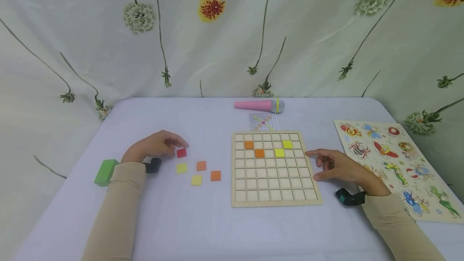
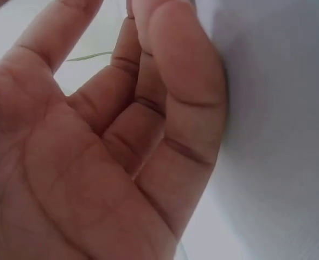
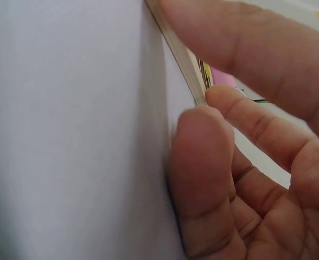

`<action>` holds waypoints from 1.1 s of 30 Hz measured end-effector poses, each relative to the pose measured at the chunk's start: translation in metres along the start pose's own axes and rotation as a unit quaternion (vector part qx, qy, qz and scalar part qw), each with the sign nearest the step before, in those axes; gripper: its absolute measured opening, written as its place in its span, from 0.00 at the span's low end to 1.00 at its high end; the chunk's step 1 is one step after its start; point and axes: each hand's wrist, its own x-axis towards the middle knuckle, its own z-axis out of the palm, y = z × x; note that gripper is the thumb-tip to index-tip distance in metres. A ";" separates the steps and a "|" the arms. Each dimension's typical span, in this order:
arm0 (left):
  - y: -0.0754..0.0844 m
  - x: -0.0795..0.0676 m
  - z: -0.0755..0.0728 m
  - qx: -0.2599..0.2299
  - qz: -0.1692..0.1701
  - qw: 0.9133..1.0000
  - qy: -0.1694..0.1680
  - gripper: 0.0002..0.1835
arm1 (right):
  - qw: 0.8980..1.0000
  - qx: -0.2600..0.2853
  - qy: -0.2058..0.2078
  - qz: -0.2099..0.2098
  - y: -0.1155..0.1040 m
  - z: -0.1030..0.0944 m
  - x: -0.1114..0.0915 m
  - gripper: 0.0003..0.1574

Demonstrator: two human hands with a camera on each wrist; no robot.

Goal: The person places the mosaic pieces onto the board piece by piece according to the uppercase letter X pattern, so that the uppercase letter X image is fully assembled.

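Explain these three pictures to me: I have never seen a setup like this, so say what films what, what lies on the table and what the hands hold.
No machine here: a person works with bare hands. The wide picture comes from a head camera; the two close-ups come from cameras strapped to each wrist. On the table lies a wooden grid board with two orange and two yellow tiles set in it. Loose tiles lie left of it; the left hand has its fingertips at the red tile. The right hand rests at the board's right edge, holding nothing. Also there: a green block, a pink toy microphone, a pattern card and an insect puzzle.
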 end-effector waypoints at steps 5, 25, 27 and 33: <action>0.000 0.000 0.000 0.006 0.002 1.000 0.000 0.21 | 1.000 -0.001 -0.001 -0.005 0.000 0.000 0.000 0.43; 0.003 0.004 0.007 0.012 -0.014 0.999 0.035 0.17 | 1.000 -0.006 -0.002 -0.002 -0.002 0.000 -0.001 0.43; 0.002 0.005 0.007 0.015 -0.008 0.999 0.038 0.16 | 1.000 -0.006 -0.002 -0.003 -0.001 0.000 -0.001 0.43; 0.002 0.009 0.010 0.015 0.003 0.998 0.060 0.15 | 1.000 -0.001 -0.006 -0.005 0.000 0.000 0.000 0.43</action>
